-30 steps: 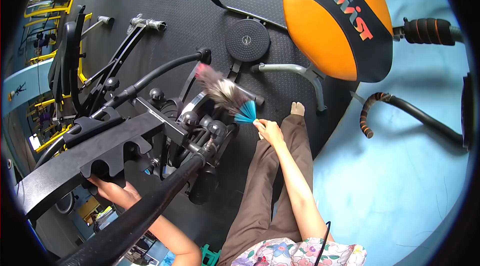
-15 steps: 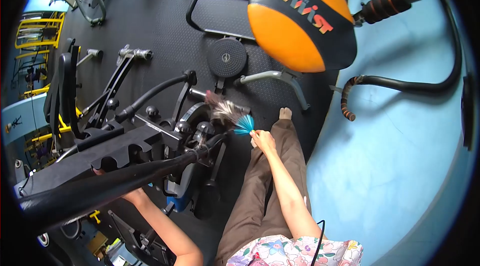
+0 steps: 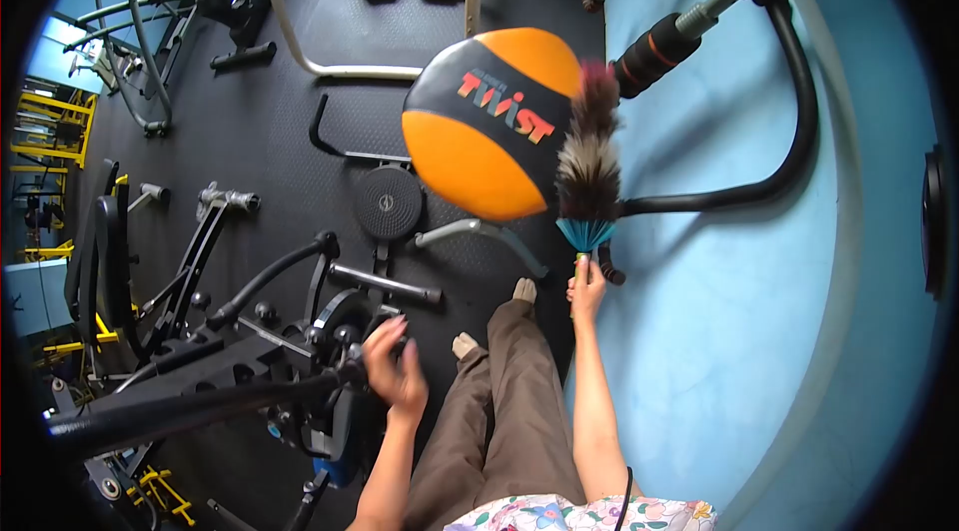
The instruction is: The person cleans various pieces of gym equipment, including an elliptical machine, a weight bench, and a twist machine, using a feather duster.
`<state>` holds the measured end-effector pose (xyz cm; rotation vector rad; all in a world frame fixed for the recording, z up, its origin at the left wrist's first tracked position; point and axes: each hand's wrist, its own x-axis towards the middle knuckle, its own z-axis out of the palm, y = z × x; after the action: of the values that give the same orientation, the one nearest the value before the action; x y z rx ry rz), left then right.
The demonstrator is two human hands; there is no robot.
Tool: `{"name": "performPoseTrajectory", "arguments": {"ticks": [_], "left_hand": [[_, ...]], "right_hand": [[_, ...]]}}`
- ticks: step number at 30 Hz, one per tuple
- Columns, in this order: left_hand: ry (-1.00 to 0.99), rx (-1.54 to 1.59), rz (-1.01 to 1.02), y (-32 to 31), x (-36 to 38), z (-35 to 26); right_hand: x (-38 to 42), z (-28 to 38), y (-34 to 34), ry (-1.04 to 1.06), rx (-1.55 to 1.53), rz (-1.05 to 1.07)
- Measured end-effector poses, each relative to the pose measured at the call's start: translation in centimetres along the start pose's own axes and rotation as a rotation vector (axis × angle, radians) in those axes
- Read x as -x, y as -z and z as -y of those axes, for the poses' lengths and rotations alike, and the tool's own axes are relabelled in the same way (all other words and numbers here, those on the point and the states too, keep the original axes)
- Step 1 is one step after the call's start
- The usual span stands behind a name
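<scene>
My right hand (image 3: 586,289) grips the handle of a feather duster (image 3: 587,163), which has a teal collar and grey, white and pink feathers. The duster points up and its feathers lie against the right edge of an orange and black padded seat (image 3: 478,131) marked "Twist". My left hand (image 3: 396,369) hangs open, fingers spread, just right of the end of a black exercise machine's bar (image 3: 190,407). It holds nothing. My brown trouser legs and bare feet (image 3: 523,289) stand on the black rubber floor between both hands.
A round twist disc (image 3: 389,202) and grey frame legs (image 3: 479,233) sit under the seat. Black curved handlebars with orange foam grips (image 3: 659,49) stand against the blue wall (image 3: 719,331) on the right. More gym machines (image 3: 170,11) crowd the left and far side.
My right hand swung the duster from the black machine rightward and up onto the orange seat. My left hand came off the machine's underside and now hangs open. My view shifted toward the seat.
</scene>
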<state>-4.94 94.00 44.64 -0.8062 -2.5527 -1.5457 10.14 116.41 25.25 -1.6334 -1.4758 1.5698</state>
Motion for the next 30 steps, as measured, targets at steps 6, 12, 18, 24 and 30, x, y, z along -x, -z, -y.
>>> {"name": "performPoseTrajectory", "arguments": {"ticks": [6,12,18,24,30], "left_hand": [[1.071,0.382,0.253,-18.8,-5.4,16.6],[0.693,-0.206,0.401,-24.4,-10.1,21.3],[0.731,-0.358,0.434,-26.6,-9.8,21.0],[0.71,-0.517,0.457,-26.3,-10.4,19.9],[0.699,-0.574,0.478,-26.2,-10.2,20.1]], "right_hand": [[-0.3,-2.7,-6.1,0.065,0.237,0.166],[-5.4,2.9,-3.3,0.16,0.372,0.153],[-13.2,8.1,-8.6,-0.201,0.045,0.192],[-14.5,10.8,-14.7,0.307,0.526,0.336],[-17.2,11.3,-13.8,-0.29,-0.097,0.11]]}}
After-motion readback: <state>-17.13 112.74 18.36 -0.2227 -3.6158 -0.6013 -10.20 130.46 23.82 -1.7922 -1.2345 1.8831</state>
